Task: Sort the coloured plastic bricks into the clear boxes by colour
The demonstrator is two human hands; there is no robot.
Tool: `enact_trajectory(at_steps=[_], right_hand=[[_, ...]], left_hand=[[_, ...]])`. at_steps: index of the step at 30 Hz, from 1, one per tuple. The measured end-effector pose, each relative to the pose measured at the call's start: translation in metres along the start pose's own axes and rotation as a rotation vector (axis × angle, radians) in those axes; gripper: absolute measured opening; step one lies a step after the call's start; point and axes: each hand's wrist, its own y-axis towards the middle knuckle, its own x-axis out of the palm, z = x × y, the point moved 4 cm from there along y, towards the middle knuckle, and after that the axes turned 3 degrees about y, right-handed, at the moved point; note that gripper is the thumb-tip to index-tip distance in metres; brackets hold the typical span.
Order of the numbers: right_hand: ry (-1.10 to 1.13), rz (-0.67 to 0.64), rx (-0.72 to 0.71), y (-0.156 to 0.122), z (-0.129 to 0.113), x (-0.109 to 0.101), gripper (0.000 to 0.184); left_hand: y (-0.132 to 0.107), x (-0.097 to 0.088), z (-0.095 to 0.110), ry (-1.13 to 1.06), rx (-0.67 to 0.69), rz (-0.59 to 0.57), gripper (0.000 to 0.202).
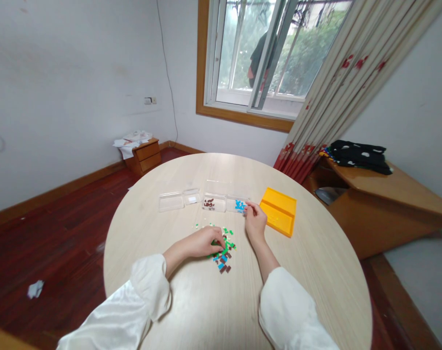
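Note:
My left hand [207, 241] is at a loose pile of small building bricks [226, 247], green, brown, blue and some pale ones. Its thumb and fingertips are pinched together there; what they hold, if anything, is too small to name. My right hand [256, 221] reaches to the right edge of a see-through plastic box [231, 206] with blue bricks [239, 205] inside. Those fingers are also closed together, and their contents cannot be made out. Left of that box stands another see-through box [220, 204] containing brown bricks [208, 202].
More see-through boxes [171, 201] stand farther left, one with a white piece [192, 199]. An orange-yellow compartment tray [278, 207] lies right of my right hand. The round table [315, 272] has a curved edge. Beyond are a curtain [330, 82], window and wooden cabinet [406, 199].

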Motion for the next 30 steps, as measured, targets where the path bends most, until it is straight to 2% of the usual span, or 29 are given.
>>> enact_trajectory(at_steps=[11, 21, 26, 30], right_hand=[[-0.003, -0.015, -0.004, -0.001, -0.001, 0.001, 0.029], [-0.007, -0.024, 0.005, -0.002, -0.002, 0.002, 0.029], [0.000, -0.022, 0.020, -0.002, -0.002, 0.002, 0.029], [0.006, -0.021, 0.013, -0.002, -0.004, 0.002, 0.029]], left_hand=[[0.000, 0.002, 0.009, 0.162, 0.035, -0.022, 0.017], [0.000, 0.003, 0.008, 0.148, -0.014, -0.063, 0.014], [-0.001, 0.003, 0.010, 0.197, -0.015, -0.095, 0.021], [-0.001, 0.002, 0.009, 0.203, -0.017, -0.069, 0.022]])
